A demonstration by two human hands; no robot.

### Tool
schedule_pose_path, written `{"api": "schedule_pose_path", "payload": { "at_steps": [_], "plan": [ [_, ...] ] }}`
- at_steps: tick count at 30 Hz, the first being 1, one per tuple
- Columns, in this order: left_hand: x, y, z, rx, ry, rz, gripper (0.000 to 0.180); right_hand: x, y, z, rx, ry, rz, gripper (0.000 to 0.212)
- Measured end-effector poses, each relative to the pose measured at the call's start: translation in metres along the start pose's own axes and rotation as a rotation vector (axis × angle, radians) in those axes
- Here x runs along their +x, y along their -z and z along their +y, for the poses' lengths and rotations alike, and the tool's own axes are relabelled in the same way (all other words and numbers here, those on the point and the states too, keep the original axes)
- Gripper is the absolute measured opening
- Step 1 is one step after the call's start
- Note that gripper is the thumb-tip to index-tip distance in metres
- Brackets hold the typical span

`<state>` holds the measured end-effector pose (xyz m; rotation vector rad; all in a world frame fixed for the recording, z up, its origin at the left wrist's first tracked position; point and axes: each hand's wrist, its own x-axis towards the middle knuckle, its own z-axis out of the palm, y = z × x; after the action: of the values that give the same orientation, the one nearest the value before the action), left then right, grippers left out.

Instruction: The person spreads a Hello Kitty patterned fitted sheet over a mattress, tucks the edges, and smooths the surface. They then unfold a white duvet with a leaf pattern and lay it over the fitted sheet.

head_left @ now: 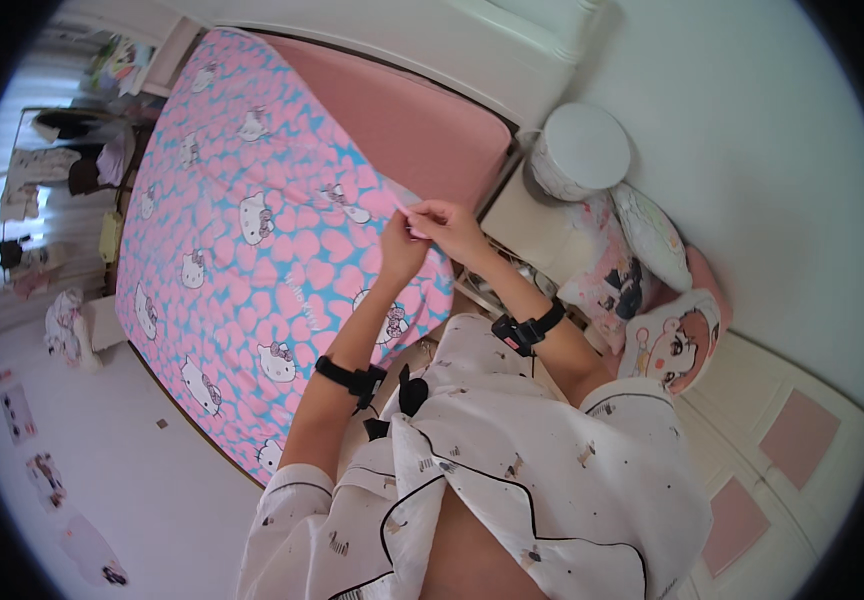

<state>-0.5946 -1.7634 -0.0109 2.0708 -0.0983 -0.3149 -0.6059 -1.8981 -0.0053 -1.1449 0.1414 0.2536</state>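
Observation:
A pink and blue bed sheet (237,280) printed with white cartoon cats lies over most of the bed. Its upper right edge is folded back, baring the pink mattress surface (422,120). At the near right part of the bed, my left hand (403,248) is closed on the sheet's edge. Right beside it, my right hand (455,230) pinches the same edge, thumb and fingers together. A small pink fold shows between the two hands. Both forearms reach up from below, each wearing a black strap with a small device.
A white headboard (452,45) bounds the bed's far end. To the right stand a pale bedside table (527,225) with a round white box (592,150), and several cushions (667,340). White panels with pink squares (800,437) line the lower right. A clothes rack (57,165) is at left.

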Motion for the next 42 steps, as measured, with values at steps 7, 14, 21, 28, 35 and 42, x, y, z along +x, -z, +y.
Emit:
{"api": "schedule_pose_path", "payload": {
  "at_steps": [7, 14, 21, 28, 35, 42],
  "plan": [
    [0.001, 0.014, 0.0, -0.32, 0.277, -0.004, 0.025, -0.008, 0.037, 0.06, -0.275, 0.04, -0.016, 0.046],
    [0.037, -0.009, 0.015, -0.477, 0.266, -0.131, 0.019, 0.04, 0.083, 0.121, -0.514, -0.131, 0.051, 0.036],
    [0.03, 0.003, -0.038, -0.468, 0.503, -0.001, 0.039, 0.096, 0.17, 0.14, -0.57, -0.065, 0.593, 0.022],
    [-0.061, 0.038, -0.126, -0.343, 0.879, 0.111, 0.038, 0.123, 0.206, 0.137, -0.904, -0.177, 0.557, 0.03],
    [-0.125, 0.037, -0.161, -0.292, 1.079, 0.108, 0.035, 0.157, 0.214, 0.169, -0.905, -0.109, 0.277, 0.033],
    [-0.11, 0.012, -0.171, -0.223, 0.922, -0.028, 0.032, 0.187, 0.215, 0.193, -1.196, -0.077, 0.409, 0.053]
  ]
}}
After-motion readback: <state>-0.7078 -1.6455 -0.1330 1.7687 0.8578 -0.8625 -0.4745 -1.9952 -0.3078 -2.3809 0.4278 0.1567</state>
